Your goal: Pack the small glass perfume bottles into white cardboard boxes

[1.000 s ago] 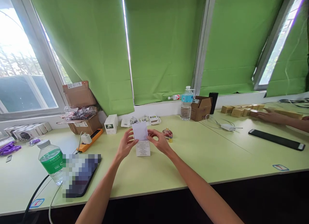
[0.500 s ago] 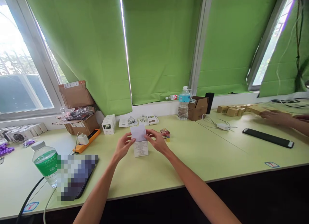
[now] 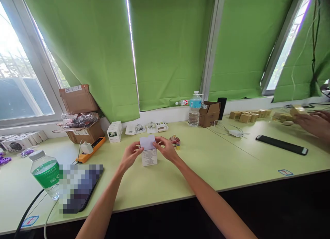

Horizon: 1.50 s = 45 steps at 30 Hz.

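A small white printed box (image 3: 149,158) stands on the table in front of me, its plain white flap (image 3: 147,143) raised. My left hand (image 3: 132,154) pinches the flap's left edge between thumb and fingers. At the opposite edge, my right hand (image 3: 165,149) grips the flap in the same way. Just beyond my right hand sits a round red-and-gold ornament (image 3: 175,140) with a gold cap piece. Behind the box lie two clear ornaments in white open packs (image 3: 152,127). A row of white boxes (image 3: 114,132) stands to their left.
A green-labelled water bottle (image 3: 46,173) and a phone with a blurred screen (image 3: 81,191) are at the left, near an orange power strip (image 3: 91,149). A large bottle (image 3: 194,110) and carton (image 3: 209,114) stand behind. At right, a co-worker's hand (image 3: 310,122) is among small yellow boxes (image 3: 244,117).
The raised flap sits slightly lower and tilts more, still between both my hands. The co-worker's hands have shifted right, lifting something yellowish. The view has moved slightly.
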Each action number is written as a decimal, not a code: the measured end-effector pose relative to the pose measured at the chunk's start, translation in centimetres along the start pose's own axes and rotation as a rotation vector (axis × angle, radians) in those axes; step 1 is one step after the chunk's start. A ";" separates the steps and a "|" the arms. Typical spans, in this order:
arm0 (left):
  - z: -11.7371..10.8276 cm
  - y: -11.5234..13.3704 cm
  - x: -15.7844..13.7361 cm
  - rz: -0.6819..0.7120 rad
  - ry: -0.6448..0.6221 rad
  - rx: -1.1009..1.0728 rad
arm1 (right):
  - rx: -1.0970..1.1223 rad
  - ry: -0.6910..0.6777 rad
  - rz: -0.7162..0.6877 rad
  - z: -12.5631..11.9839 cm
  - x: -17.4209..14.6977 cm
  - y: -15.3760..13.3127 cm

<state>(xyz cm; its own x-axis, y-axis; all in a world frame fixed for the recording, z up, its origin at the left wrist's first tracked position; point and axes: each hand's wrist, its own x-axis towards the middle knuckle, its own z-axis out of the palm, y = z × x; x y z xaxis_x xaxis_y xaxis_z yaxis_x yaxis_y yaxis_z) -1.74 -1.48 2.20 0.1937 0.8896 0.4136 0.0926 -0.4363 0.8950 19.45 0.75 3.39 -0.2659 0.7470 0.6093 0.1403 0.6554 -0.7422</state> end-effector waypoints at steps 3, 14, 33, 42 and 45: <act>0.0 0.0 -0.1 0.007 -0.001 -0.004 | -0.010 -0.001 0.007 0.0 0.0 0.0; -0.1 0.0 0.0 -0.020 -0.014 -0.012 | -0.033 0.013 -0.024 0.0 -0.1 -0.2; -0.1 0.0 0.0 -0.008 -0.001 0.030 | -0.062 -0.014 -0.078 -0.1 -0.3 -0.3; -0.3 -0.3 0.0 -0.012 -0.013 0.026 | -0.064 -0.027 -0.078 0.0 -0.3 -0.1; -0.3 -0.4 0.0 -0.016 -0.006 0.021 | -0.045 -0.026 -0.086 0.0 -0.3 -0.1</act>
<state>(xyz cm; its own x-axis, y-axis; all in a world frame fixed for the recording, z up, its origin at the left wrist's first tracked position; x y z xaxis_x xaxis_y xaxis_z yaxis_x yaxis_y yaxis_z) -2.07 -1.28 1.88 0.1982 0.8957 0.3980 0.1163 -0.4247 0.8979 19.57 0.46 3.28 -0.3037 0.6846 0.6626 0.1582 0.7220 -0.6735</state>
